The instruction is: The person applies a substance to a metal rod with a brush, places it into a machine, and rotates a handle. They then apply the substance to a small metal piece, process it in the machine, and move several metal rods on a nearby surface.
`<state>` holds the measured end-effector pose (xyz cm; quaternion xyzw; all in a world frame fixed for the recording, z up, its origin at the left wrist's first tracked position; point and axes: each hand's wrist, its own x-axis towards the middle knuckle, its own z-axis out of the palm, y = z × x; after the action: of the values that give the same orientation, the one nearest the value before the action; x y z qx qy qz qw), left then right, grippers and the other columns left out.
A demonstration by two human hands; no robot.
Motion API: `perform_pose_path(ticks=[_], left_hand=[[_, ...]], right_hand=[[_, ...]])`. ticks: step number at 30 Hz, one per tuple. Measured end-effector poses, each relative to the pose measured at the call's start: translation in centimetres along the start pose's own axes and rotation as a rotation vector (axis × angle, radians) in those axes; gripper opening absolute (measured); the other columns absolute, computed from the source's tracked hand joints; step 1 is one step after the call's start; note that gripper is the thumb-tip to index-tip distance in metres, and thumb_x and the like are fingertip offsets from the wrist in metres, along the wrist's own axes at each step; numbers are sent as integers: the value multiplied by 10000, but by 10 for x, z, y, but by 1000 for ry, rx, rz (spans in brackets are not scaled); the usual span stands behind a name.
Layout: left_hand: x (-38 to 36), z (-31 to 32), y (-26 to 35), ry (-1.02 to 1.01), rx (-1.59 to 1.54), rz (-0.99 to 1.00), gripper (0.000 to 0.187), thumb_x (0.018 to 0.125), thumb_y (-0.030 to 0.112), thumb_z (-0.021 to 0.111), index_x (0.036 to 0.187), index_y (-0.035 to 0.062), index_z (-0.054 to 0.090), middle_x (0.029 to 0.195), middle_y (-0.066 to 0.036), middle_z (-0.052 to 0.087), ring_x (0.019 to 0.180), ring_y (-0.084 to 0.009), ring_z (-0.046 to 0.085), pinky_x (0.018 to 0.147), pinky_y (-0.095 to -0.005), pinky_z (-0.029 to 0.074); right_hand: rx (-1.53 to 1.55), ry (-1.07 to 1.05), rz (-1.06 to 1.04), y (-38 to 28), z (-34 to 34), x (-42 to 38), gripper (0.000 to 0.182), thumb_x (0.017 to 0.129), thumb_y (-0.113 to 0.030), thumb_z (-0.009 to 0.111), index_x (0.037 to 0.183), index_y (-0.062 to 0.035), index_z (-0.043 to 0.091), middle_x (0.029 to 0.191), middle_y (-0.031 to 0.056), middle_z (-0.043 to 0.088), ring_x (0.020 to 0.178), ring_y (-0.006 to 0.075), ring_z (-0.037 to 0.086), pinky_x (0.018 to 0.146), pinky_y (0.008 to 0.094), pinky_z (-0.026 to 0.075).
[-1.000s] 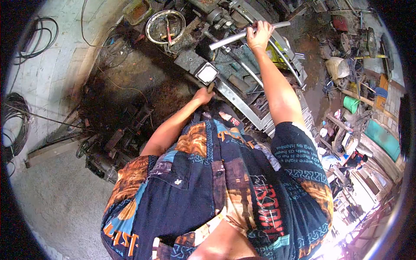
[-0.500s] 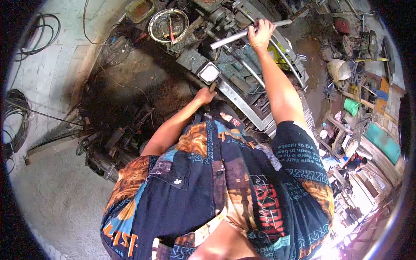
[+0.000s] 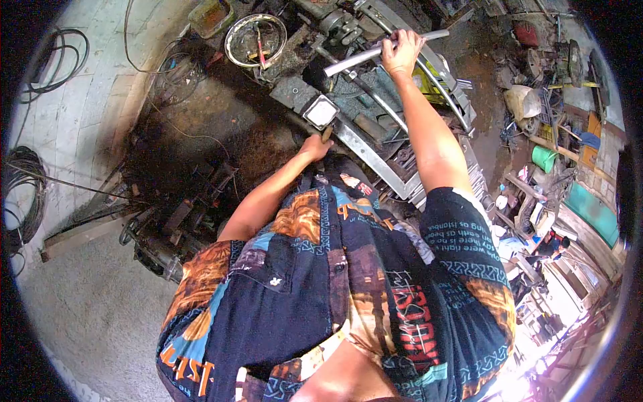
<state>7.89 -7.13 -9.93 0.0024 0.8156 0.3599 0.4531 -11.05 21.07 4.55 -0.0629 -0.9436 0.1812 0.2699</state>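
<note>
My right hand [image 3: 402, 52] is wrapped over a long grey metal bar [image 3: 355, 61] at the upper centre, which lies slantwise above the machine [image 3: 365, 100]. Lower and to the left, my left hand [image 3: 314, 147] is closed round a short brownish handle [image 3: 327, 134]. Its fingers are partly hidden. Just beyond that handle sits a square block with a white face and dark rim [image 3: 320, 111]. A flat metal rail [image 3: 368, 151] runs from beside the block towards the lower right. Two round metal rods [image 3: 378, 100] pass under the bar.
A round pan [image 3: 234, 48] with a red-handled tool stands at the upper left of the machine. Coiled cables [image 3: 30, 194] hang along the left wall. Another dark machine [image 3: 157, 241] is at lower left. A green bucket [image 3: 544, 159] and clutter lie on the right.
The whole view has shifted slightly. Both hands keep the same grip, and the bar stays in nearly the same position.
</note>
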Motion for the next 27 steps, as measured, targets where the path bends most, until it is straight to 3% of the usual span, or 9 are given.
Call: perform_pose_path(ticks=[9,23,25,27], left_hand=[[-11,-10,12,-4,-13,-37,540,847,448,681,1012,-66,668,1018,-301,661,1019,-429,635,849,-465,504],[-14,-15,3,8,-46,-57,519,836,439,679,1009,-51,679,1015,-296,665,1015,-417,643,857,-453,501],[-15,-14,2,62,-52,4,468,872,452,646,921,-12,690,887,-240,693,880,-362,682,788,-454,495],[-23,-23,13,32,-45,-41,480,858,441,662,979,-23,682,966,-267,676,959,-386,659,832,-452,494]], right_hand=[[2,-30,-60,-3,3,8,302,726,-328,640,858,-62,583,970,155,551,1086,378,476,1133,569,225],[6,-6,21,-16,9,3,329,741,-358,615,871,-56,594,1003,164,548,1124,394,456,1158,582,162],[0,-2,17,-14,9,2,321,743,-354,613,864,-57,594,995,165,548,1122,393,456,1157,582,162],[-4,4,10,-13,8,2,314,745,-350,610,858,-58,595,987,165,549,1121,392,457,1157,582,163]])
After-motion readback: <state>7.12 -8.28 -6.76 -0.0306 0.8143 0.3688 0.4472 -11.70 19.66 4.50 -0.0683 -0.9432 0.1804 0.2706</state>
